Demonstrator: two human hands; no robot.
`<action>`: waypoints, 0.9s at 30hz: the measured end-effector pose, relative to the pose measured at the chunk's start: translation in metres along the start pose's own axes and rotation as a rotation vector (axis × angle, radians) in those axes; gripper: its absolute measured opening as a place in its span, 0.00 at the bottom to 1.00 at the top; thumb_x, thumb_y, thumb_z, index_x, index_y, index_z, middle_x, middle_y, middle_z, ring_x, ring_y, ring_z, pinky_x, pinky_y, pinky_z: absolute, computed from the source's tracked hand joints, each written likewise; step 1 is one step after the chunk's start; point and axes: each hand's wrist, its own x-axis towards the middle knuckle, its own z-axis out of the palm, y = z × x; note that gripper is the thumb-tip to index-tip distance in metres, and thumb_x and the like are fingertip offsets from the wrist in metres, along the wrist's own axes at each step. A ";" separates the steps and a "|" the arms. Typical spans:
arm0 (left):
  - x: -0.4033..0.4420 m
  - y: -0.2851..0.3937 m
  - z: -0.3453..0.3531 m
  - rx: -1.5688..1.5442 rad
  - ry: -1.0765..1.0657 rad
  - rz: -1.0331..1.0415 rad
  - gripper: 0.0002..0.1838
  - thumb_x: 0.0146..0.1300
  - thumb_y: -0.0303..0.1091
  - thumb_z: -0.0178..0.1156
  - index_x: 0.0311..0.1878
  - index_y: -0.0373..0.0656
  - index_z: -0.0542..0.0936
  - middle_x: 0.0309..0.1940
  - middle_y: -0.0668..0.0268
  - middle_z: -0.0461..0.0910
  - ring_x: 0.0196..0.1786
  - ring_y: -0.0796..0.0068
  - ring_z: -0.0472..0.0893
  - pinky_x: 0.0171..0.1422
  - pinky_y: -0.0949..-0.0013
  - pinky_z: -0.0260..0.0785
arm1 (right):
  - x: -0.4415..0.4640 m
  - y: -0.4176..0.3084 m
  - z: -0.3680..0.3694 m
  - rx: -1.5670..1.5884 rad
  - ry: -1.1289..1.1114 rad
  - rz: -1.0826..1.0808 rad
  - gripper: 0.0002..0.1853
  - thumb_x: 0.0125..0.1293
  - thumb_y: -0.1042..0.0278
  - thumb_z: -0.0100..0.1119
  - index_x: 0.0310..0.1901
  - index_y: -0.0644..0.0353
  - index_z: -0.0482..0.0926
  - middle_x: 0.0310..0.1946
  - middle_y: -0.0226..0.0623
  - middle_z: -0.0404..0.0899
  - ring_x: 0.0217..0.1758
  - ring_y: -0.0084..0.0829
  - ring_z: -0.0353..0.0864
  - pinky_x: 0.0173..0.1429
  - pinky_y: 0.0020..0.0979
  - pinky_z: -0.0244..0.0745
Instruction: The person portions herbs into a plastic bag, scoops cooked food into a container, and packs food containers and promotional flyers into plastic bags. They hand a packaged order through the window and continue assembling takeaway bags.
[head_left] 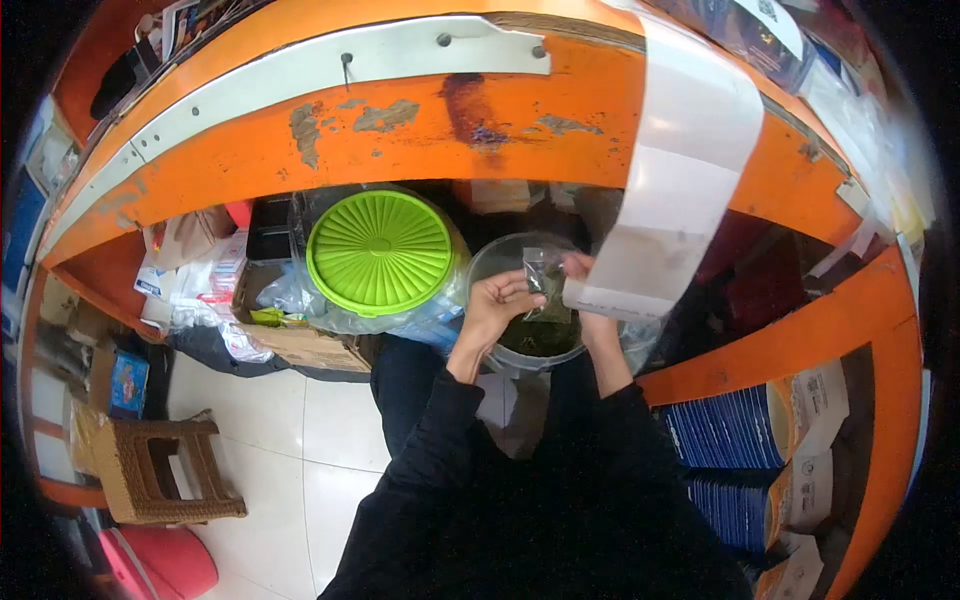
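Observation:
My left hand (492,308) pinches a small clear plastic bag (537,268) from its left side. At the bag's right edge is my right hand (597,328), its fingers closed and partly covered by a hanging white sheet (672,190). Something greenish shows low in the bag, too small to name. Both hands are over a clear round tub (490,258) with dark green loose stuff (543,338) inside. Left of the tub sits a wide container with a ribbed green lid (380,250).
A worn orange counter (400,125) arches across the front. Crumpled plastic bags and a cardboard box (300,345) lie at left. A brown stool (165,470) and a pink bucket (165,562) stand on the tiled floor. Blue-edged stacks (725,430) fill the right shelf.

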 end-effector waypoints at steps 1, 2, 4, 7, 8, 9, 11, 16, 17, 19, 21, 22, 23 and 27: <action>-0.002 0.000 -0.002 -0.008 -0.010 -0.032 0.20 0.62 0.22 0.66 0.58 0.32 0.78 0.46 0.62 0.84 0.44 0.81 0.82 0.51 0.78 0.74 | 0.001 -0.002 -0.002 -0.040 0.021 -0.006 0.11 0.68 0.65 0.65 0.47 0.62 0.82 0.44 0.31 0.81 0.45 0.22 0.76 0.43 0.25 0.73; -0.006 0.001 -0.004 -0.018 -0.018 -0.065 0.21 0.63 0.22 0.65 0.60 0.32 0.77 0.46 0.62 0.84 0.44 0.80 0.82 0.51 0.78 0.74 | 0.001 -0.004 -0.004 -0.082 0.040 -0.011 0.11 0.67 0.66 0.65 0.47 0.61 0.82 0.44 0.31 0.81 0.45 0.22 0.76 0.43 0.26 0.73; -0.013 0.005 -0.003 -0.104 -0.018 -0.080 0.21 0.65 0.23 0.64 0.61 0.32 0.76 0.46 0.62 0.84 0.46 0.80 0.81 0.53 0.77 0.74 | -0.008 -0.032 -0.002 -0.185 0.021 0.063 0.13 0.67 0.70 0.61 0.51 0.66 0.78 0.47 0.37 0.81 0.50 0.28 0.77 0.50 0.30 0.73; -0.018 0.022 0.012 -0.236 0.007 0.027 0.17 0.67 0.27 0.62 0.57 0.33 0.79 0.47 0.65 0.84 0.48 0.81 0.80 0.56 0.76 0.72 | -0.023 -0.053 -0.001 -0.294 -0.044 -0.006 0.13 0.67 0.72 0.60 0.50 0.68 0.78 0.46 0.38 0.82 0.49 0.29 0.79 0.50 0.30 0.74; -0.018 0.027 0.018 -0.132 0.018 0.052 0.16 0.68 0.29 0.62 0.56 0.35 0.79 0.43 0.68 0.83 0.43 0.83 0.78 0.48 0.79 0.69 | -0.027 -0.057 0.001 -0.322 -0.076 -0.062 0.12 0.66 0.72 0.60 0.49 0.67 0.79 0.44 0.37 0.83 0.47 0.28 0.80 0.48 0.29 0.75; -0.017 0.032 0.023 -0.025 0.031 0.080 0.15 0.68 0.30 0.62 0.55 0.36 0.80 0.39 0.70 0.82 0.37 0.86 0.76 0.41 0.81 0.66 | -0.031 -0.061 0.005 -0.295 -0.103 -0.030 0.13 0.68 0.68 0.60 0.50 0.65 0.79 0.44 0.34 0.82 0.47 0.26 0.79 0.47 0.29 0.75; -0.018 0.039 0.022 0.108 0.081 0.134 0.13 0.69 0.31 0.62 0.53 0.37 0.80 0.36 0.73 0.81 0.31 0.90 0.73 0.32 0.84 0.61 | -0.039 -0.069 0.016 -0.243 -0.164 0.035 0.15 0.71 0.60 0.60 0.52 0.60 0.80 0.44 0.30 0.80 0.48 0.22 0.79 0.46 0.28 0.76; -0.060 0.062 -0.009 0.089 0.359 0.228 0.10 0.66 0.28 0.64 0.48 0.35 0.81 0.41 0.66 0.84 0.43 0.83 0.80 0.50 0.78 0.71 | -0.052 -0.080 0.067 0.081 -0.400 -0.098 0.18 0.75 0.56 0.53 0.55 0.61 0.78 0.45 0.32 0.78 0.52 0.23 0.78 0.52 0.31 0.79; -0.076 0.067 -0.019 0.092 0.433 0.217 0.09 0.67 0.28 0.64 0.47 0.35 0.81 0.41 0.66 0.84 0.42 0.82 0.79 0.49 0.77 0.71 | -0.051 -0.078 0.078 -0.132 -0.474 -0.227 0.18 0.73 0.58 0.56 0.55 0.62 0.77 0.45 0.34 0.78 0.52 0.26 0.78 0.52 0.32 0.78; -0.109 0.078 -0.042 0.088 0.537 0.260 0.08 0.68 0.29 0.62 0.47 0.37 0.80 0.39 0.66 0.83 0.37 0.83 0.78 0.42 0.79 0.68 | -0.053 -0.069 0.106 -0.490 -0.622 -0.516 0.19 0.68 0.62 0.61 0.56 0.63 0.77 0.47 0.39 0.78 0.52 0.33 0.79 0.53 0.33 0.77; -0.142 0.080 -0.069 0.028 0.615 0.347 0.08 0.69 0.29 0.61 0.47 0.37 0.79 0.39 0.64 0.83 0.39 0.79 0.80 0.42 0.77 0.69 | -0.061 -0.041 0.138 -0.686 -0.728 -0.769 0.20 0.64 0.66 0.63 0.56 0.62 0.78 0.49 0.43 0.76 0.54 0.41 0.77 0.55 0.37 0.76; -0.157 0.080 -0.082 -0.028 0.663 0.379 0.08 0.68 0.28 0.62 0.47 0.36 0.79 0.39 0.61 0.84 0.44 0.73 0.83 0.51 0.74 0.73 | -0.065 -0.024 0.150 -0.740 -0.754 -0.862 0.19 0.62 0.69 0.62 0.55 0.61 0.78 0.49 0.44 0.75 0.55 0.44 0.76 0.56 0.39 0.75; -0.169 0.085 -0.087 -0.015 0.664 0.411 0.08 0.69 0.28 0.61 0.47 0.35 0.78 0.40 0.60 0.83 0.46 0.71 0.83 0.52 0.73 0.74 | -0.066 -0.010 0.157 -0.836 -0.798 -0.892 0.19 0.62 0.70 0.61 0.55 0.61 0.78 0.48 0.43 0.75 0.55 0.44 0.76 0.56 0.40 0.75; -0.205 0.088 -0.115 -0.030 0.731 0.463 0.08 0.71 0.30 0.58 0.47 0.35 0.77 0.44 0.57 0.82 0.48 0.68 0.82 0.56 0.69 0.74 | -0.058 -0.004 0.165 -0.931 -0.845 -0.899 0.17 0.60 0.74 0.56 0.52 0.62 0.78 0.46 0.41 0.72 0.54 0.41 0.75 0.54 0.42 0.75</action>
